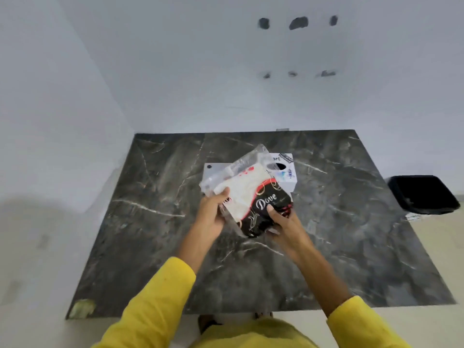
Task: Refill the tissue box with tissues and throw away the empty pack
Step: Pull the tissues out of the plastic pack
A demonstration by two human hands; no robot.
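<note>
Both hands hold a plastic tissue pack (261, 209) above the dark marble table (150, 222). The pack is black with a "Dove" print at its near end and clear at its far end, with white tissues showing inside. My left hand (213, 212) grips its left edge, fingers curled over the plastic. My right hand (281, 219) grips the black near end from below and the right. Behind the pack a white tissue box (288, 172) with an oval slot on top stands on the table, partly hidden by the pack.
A black bin (424, 194) stands on the floor beyond the table's right edge. White walls close off the back and left sides. A pale scrap (81, 307) lies at the table's near left corner. My yellow sleeves reach in from below.
</note>
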